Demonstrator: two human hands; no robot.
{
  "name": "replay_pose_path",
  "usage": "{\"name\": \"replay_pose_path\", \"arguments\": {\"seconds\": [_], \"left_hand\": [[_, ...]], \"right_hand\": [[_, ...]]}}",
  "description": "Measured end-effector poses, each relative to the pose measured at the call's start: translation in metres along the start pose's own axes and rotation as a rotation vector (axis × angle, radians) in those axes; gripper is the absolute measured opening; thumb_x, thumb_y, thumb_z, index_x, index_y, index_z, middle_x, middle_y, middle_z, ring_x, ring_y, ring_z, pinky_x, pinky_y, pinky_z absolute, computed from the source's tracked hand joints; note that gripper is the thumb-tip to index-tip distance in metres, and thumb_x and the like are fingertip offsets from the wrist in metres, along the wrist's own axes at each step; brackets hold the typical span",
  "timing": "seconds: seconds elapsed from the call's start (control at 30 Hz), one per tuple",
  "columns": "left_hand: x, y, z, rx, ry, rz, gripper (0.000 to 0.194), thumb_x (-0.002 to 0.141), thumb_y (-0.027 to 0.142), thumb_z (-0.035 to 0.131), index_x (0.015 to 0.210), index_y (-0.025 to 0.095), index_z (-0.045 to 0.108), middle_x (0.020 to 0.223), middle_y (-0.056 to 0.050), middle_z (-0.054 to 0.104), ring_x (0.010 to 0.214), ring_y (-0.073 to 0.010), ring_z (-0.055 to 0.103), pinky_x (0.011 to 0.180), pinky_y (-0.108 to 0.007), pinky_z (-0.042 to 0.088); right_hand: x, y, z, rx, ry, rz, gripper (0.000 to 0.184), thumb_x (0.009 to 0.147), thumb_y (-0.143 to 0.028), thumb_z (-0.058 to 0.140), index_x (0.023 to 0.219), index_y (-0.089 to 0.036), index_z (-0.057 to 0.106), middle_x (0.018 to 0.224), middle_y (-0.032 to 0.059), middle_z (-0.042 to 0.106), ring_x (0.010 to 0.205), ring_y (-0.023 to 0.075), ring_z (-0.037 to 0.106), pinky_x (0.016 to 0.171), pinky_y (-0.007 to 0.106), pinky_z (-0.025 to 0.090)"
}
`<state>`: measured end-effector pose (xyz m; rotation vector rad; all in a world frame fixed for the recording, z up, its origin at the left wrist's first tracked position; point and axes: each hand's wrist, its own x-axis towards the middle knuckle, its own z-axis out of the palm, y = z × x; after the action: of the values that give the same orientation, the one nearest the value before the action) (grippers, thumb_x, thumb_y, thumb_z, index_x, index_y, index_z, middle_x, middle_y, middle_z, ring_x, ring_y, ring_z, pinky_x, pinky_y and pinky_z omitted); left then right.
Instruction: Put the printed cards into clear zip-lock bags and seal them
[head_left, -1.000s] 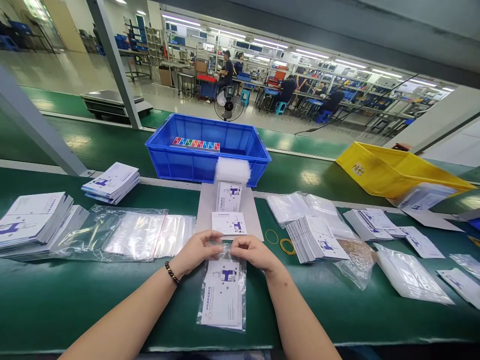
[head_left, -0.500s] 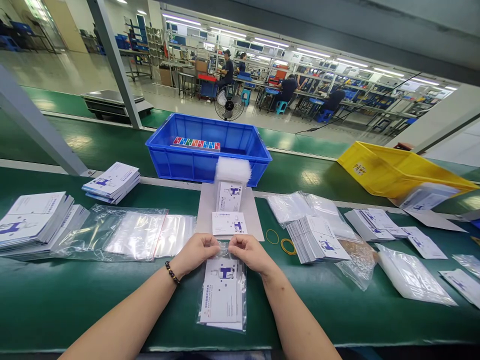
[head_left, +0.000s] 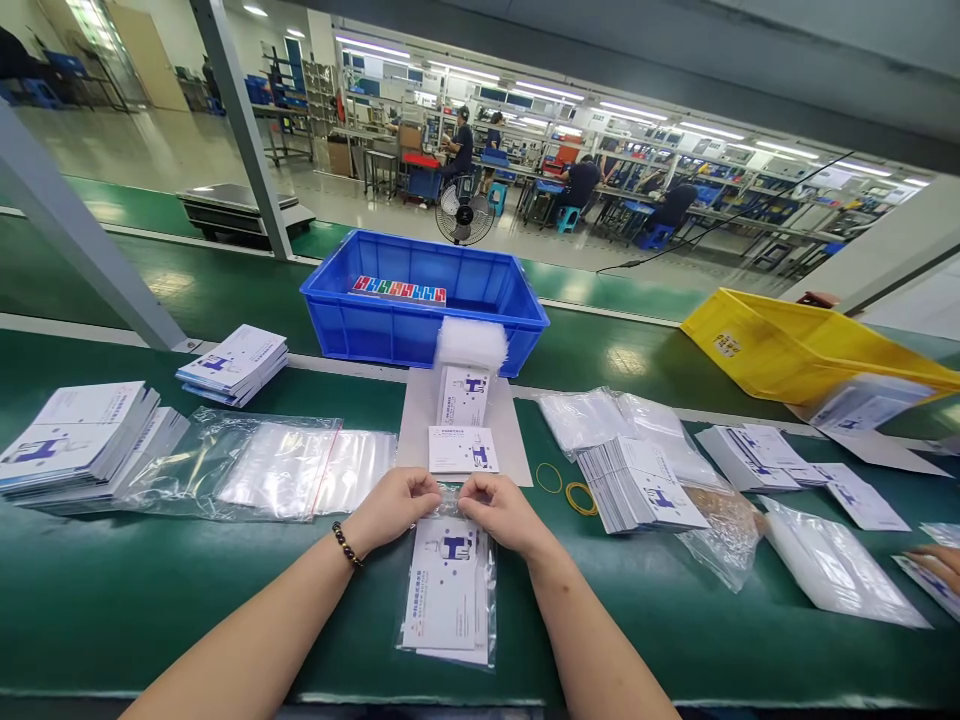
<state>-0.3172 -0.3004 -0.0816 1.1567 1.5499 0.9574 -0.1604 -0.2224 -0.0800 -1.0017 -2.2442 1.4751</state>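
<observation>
A clear plastic bag (head_left: 486,600) lies flat on the green table in front of me, holding white printed leaflets (head_left: 442,590) with a purple design. My left hand (head_left: 401,508) pinches the bag's top edge at its left side. At the right side of the same edge, my right hand (head_left: 499,508) pinches it between thumb and fingers. Just beyond my fingertips, a small stack of printed booklets (head_left: 463,449) rests on a grey board (head_left: 516,440). Behind that, more printed pieces (head_left: 463,397) stand with a bundle of clear bags (head_left: 472,343) above them.
A blue bin (head_left: 420,325) stands behind the board, a yellow bin (head_left: 787,340) at the right. Booklet stacks (head_left: 82,430) and empty bags (head_left: 277,470) lie left. Rubber bands (head_left: 581,498), banded booklets (head_left: 637,485) and more bags lie right. Another person's hand (head_left: 941,565) is at the right edge.
The view has shifted slightly. Both my hands keep their pinch on the bag's top edge. Another person's hand has come into view at the right edge, over a printed piece.
</observation>
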Motion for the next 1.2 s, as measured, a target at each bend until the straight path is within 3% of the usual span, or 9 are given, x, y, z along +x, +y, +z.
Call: {"name": "replay_pose_path", "arguments": {"seconds": [0.17,0.43,0.6,0.83,1.0,1.07,1.2], "left_hand": [[0.0002,-0.0013,-0.0008,0.088,0.014,0.033,0.014,0.068,0.025,0.048,0.061,0.015,0.054,0.055,0.002,0.052,0.054,-0.0114,0.047,0.052,-0.022,0.036],[-0.0005,-0.0008,0.0014,0.117,-0.029,0.043,0.013,0.068,0.026,0.049,0.063,0.015,0.054,0.062,0.001,0.055,0.060,-0.0128,0.048,0.055,-0.022,0.036],[-0.0012,0.0002,0.0031,0.160,-0.022,0.064,0.015,0.069,0.026,0.046,0.060,0.015,0.051,0.059,0.001,0.051,0.057,-0.0123,0.044,0.053,-0.022,0.033],[-0.0028,0.0013,0.0008,0.156,-0.028,0.070,0.014,0.070,0.028,0.048,0.068,0.015,0.054,0.065,0.000,0.055,0.062,-0.0137,0.049,0.057,-0.023,0.036],[-0.0049,0.0043,-0.0011,0.317,0.020,0.116,0.016,0.072,0.027,0.045,0.063,0.016,0.053,0.064,-0.001,0.057,0.063,-0.0144,0.050,0.059,-0.023,0.036],[-0.0050,0.0047,-0.0017,0.376,0.032,0.126,0.018,0.073,0.026,0.043,0.061,0.017,0.053,0.062,-0.001,0.057,0.061,-0.0145,0.049,0.057,-0.024,0.035],[-0.0042,0.0040,-0.0022,0.392,0.029,0.142,0.018,0.074,0.025,0.042,0.061,0.017,0.052,0.061,-0.001,0.056,0.060,-0.0146,0.049,0.056,-0.023,0.034]], "right_hand": [[-0.0008,-0.0019,-0.0010,-0.019,-0.001,-0.041,0.003,0.064,-0.014,0.055,0.066,-0.016,0.054,0.064,-0.0024,0.053,0.060,0.0096,0.046,0.056,0.021,0.037],[-0.0009,-0.0061,0.0040,-0.081,0.038,-0.085,0.010,0.066,-0.011,0.051,0.057,-0.017,0.050,0.060,-0.0016,0.053,0.059,0.0105,0.046,0.056,0.022,0.036],[-0.0026,-0.0091,0.0030,-0.067,0.044,-0.110,0.008,0.063,-0.015,0.057,0.069,-0.018,0.054,0.069,-0.0009,0.054,0.065,0.0119,0.047,0.062,0.023,0.038],[-0.0025,-0.0018,-0.0006,-0.117,0.068,-0.141,0.011,0.071,-0.014,0.048,0.061,-0.017,0.051,0.063,-0.0008,0.050,0.062,0.0119,0.045,0.059,0.024,0.036],[-0.0034,-0.0010,-0.0035,-0.123,0.054,-0.114,0.003,0.068,-0.016,0.055,0.070,-0.018,0.053,0.067,-0.0013,0.051,0.064,0.0119,0.045,0.059,0.023,0.036],[-0.0037,-0.0014,-0.0042,-0.139,0.050,-0.116,0.010,0.065,-0.015,0.058,0.072,-0.018,0.053,0.069,-0.0016,0.052,0.064,0.0118,0.045,0.059,0.023,0.036],[-0.0027,-0.0001,-0.0030,-0.176,0.064,-0.183,0.012,0.066,-0.008,0.050,0.060,-0.018,0.050,0.064,-0.0018,0.049,0.062,0.0113,0.044,0.058,0.023,0.034]]}}
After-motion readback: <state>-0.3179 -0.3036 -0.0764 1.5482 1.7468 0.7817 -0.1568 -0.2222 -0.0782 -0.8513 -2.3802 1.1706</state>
